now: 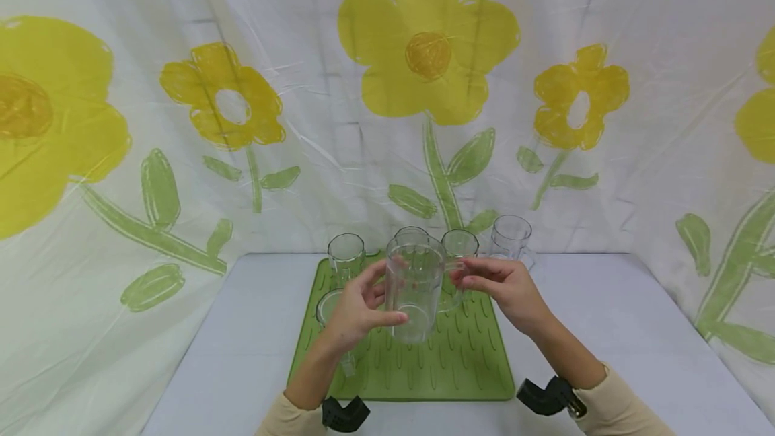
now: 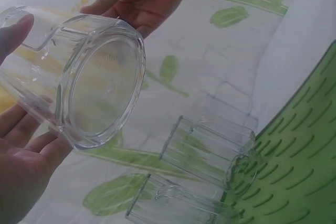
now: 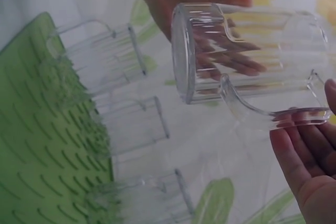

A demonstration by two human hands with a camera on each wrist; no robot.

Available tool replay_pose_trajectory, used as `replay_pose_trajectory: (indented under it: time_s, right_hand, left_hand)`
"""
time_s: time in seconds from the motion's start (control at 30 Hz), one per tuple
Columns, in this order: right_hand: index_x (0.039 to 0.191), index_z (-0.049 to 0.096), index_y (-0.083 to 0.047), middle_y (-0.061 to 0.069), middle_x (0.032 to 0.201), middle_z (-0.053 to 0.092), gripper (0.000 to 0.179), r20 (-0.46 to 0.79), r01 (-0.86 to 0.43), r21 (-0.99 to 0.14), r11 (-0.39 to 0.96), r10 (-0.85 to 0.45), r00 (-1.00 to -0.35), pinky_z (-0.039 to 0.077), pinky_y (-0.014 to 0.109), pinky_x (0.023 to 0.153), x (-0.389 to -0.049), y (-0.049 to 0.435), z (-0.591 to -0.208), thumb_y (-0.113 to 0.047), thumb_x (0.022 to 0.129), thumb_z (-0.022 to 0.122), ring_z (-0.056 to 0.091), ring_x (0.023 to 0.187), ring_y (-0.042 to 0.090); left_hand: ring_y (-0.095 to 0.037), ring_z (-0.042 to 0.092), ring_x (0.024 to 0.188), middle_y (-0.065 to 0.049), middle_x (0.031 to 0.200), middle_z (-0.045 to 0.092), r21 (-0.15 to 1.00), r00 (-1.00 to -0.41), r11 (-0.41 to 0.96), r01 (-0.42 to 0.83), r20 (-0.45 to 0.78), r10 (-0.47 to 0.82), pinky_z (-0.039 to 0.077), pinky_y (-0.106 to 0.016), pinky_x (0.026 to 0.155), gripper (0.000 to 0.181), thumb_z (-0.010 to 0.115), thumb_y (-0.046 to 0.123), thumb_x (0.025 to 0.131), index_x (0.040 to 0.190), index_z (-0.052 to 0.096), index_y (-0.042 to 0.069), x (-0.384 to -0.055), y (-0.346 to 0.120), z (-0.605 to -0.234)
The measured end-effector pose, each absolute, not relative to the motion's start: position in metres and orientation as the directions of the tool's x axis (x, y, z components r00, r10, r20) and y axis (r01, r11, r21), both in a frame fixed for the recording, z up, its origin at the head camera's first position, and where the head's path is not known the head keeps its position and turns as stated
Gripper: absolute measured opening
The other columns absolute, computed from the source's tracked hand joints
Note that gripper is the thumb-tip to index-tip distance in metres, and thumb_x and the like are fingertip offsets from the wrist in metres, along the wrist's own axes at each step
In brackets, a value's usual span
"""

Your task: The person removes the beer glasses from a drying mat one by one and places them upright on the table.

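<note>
A clear glass mug (image 1: 414, 288) is held up above the green mat, its handle toward the right. My left hand (image 1: 360, 305) grips its body from the left, with the thumb in front and the fingers behind. At the other side my right hand (image 1: 505, 288) pinches the handle between thumb and fingers. The left wrist view shows the thick round base of the mug (image 2: 105, 87) turned to the camera. Through the clear wall in the right wrist view, the left hand's fingers (image 3: 231, 59) show behind the mug.
Under the hands lies a ridged green drying mat (image 1: 424, 369) on a white table (image 1: 230, 355). More clear mugs stand at its back, including one at the left (image 1: 346, 251). Another mug (image 1: 510, 237) stands beyond the right corner. A flowered curtain (image 1: 303, 207) hangs behind.
</note>
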State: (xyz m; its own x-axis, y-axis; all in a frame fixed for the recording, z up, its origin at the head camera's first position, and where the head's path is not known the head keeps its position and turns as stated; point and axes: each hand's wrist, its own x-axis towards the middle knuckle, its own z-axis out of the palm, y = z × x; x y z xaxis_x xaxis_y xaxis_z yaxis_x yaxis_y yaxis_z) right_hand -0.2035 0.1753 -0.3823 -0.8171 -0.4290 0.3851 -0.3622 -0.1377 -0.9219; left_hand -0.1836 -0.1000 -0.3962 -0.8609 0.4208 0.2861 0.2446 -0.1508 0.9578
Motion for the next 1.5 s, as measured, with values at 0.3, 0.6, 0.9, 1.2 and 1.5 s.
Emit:
replay_pose_trajectory:
  time_s: [0.3,0.6,0.9,1.2,1.5]
  right_hand:
    - [0.12,0.061,0.014,-0.011,0.104,0.075,0.031,0.385,-0.36,-0.921,-0.147,-0.468,-0.796,0.059,0.021,0.083,-0.204,0.1773,-0.3808,-0.002,0.094,0.06,0.071,0.097,0.004]
    - [0.114,0.071,-0.022,-0.009,0.104,0.075,0.032,0.399,-0.343,-0.917,-0.204,-0.507,-0.764,0.059,0.02,0.083,-0.2054,0.1791,-0.382,-0.001,0.094,0.059,0.071,0.096,0.004]
    - [0.112,0.072,-0.022,-0.008,0.103,0.076,0.032,0.386,-0.322,-0.923,-0.213,-0.511,-0.768,0.059,0.021,0.083,-0.2045,0.1789,-0.3803,0.0,0.093,0.06,0.072,0.095,0.005]
    - [0.113,0.072,-0.004,-0.008,0.101,0.076,0.024,0.379,-0.348,-0.924,-0.158,-0.5,-0.778,0.06,0.023,0.081,-0.2041,0.1801,-0.3768,0.001,0.093,0.06,0.072,0.094,0.006]
    - [0.113,0.068,0.01,-0.01,0.1,0.076,0.023,0.409,-0.4,-0.908,-0.125,-0.47,-0.782,0.06,0.022,0.079,-0.203,0.1794,-0.3754,0.003,0.093,0.059,0.072,0.094,0.004]
  left_hand:
    - [-0.042,0.052,0.128,-0.021,0.15,0.042,0.954,-0.851,-0.15,0.26,0.3,0.432,0.053,-0.028,0.099,0.084,0.085,0.02,0.074,0.144,0.042,0.005,-0.1825,-0.1002,-0.3964]
    - [-0.037,0.056,0.126,-0.022,0.149,0.042,0.949,-0.839,-0.162,0.271,0.315,0.443,0.053,-0.027,0.098,0.082,0.085,0.018,0.075,0.144,0.043,0.004,-0.1825,-0.0996,-0.3966]
    - [-0.04,0.051,0.13,-0.022,0.15,0.041,0.948,-0.839,-0.157,0.276,0.318,0.441,0.051,-0.025,0.102,0.083,0.084,0.016,0.075,0.145,0.041,0.004,-0.1814,-0.1001,-0.3969]
    - [-0.035,0.051,0.132,-0.02,0.151,0.04,0.953,-0.838,-0.152,0.262,0.303,0.454,0.05,-0.028,0.104,0.086,0.084,0.012,0.075,0.147,0.038,0.005,-0.182,-0.0995,-0.3992]
    - [-0.035,0.05,0.132,-0.017,0.151,0.041,0.951,-0.839,-0.09,0.296,0.303,0.452,0.049,-0.024,0.103,0.085,0.083,0.014,0.076,0.147,0.037,0.007,-0.1806,-0.0976,-0.3969]
